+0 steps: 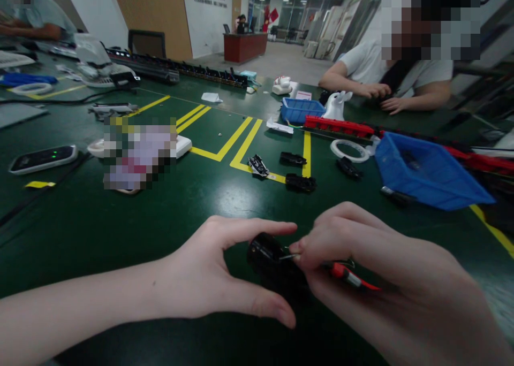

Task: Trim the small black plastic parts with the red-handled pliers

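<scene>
A black, rounded part [267, 253] with a cylindrical end lies low in front of me. My left hand [225, 275] is around it, index finger along the top edge and thumb along the lower edge; its other fingers are hidden. From the right, my right hand [373, 269] pinches a thin metal piece [288, 257] between thumb and forefinger, its tip against the black part. Under that hand shows a red piece [341, 272] with a grey section; I cannot tell whether it is held.
Small black parts [300, 183] and a silver-black part [258, 165] lie ahead. At right stand a blue bin [433, 168], a tape roll [349, 151] and a red strip [341, 125]. A phone [138, 160] leans at left. A co-worker [429, 82] sits across.
</scene>
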{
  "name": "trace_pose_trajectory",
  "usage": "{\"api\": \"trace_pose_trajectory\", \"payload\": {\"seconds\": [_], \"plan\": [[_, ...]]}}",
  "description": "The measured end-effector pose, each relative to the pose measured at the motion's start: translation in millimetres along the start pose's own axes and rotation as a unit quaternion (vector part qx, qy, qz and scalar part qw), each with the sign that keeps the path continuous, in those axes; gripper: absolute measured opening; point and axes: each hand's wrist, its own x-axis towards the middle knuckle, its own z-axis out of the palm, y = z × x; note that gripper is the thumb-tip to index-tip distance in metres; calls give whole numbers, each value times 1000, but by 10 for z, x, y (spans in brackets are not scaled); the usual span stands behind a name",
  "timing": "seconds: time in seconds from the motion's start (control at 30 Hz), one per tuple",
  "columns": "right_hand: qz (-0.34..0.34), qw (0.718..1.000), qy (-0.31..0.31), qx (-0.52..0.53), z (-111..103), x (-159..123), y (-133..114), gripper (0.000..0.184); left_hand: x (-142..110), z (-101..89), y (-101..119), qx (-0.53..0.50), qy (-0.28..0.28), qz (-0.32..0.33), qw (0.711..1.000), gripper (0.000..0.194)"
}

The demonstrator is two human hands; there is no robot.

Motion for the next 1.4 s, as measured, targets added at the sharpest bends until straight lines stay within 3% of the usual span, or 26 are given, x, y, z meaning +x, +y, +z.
{"api": "trace_pose_trajectory", "payload": {"seconds": [0.37, 0.6, 0.8, 1.0, 1.17, 1.4], "plan": [[-28, 1000, 5, 3, 16, 10, -40, 21, 10, 13, 18, -41, -27, -36, 998, 64], [46, 996, -32, 63, -64, 43, -68, 20, 2, -8, 2, -105, -59, -53, 991, 64], [36, 997, -36, 55, -59, 28, -38, 20, 7, -25, -20, -141, -69, -67, 985, 64], [-16, 996, -81, 31, -67, 30, -41, 27, 25, 0, 3, -120, -94, -107, 983, 60], [35, 984, -165, 51, -131, 68, -29, 24, 33, 70, -5, -118, -90, -112, 983, 43], [40, 985, -161, 50, -87, 126, 107, 13, 117, 42, -101, -28, -81, -89, 992, 40]]}}
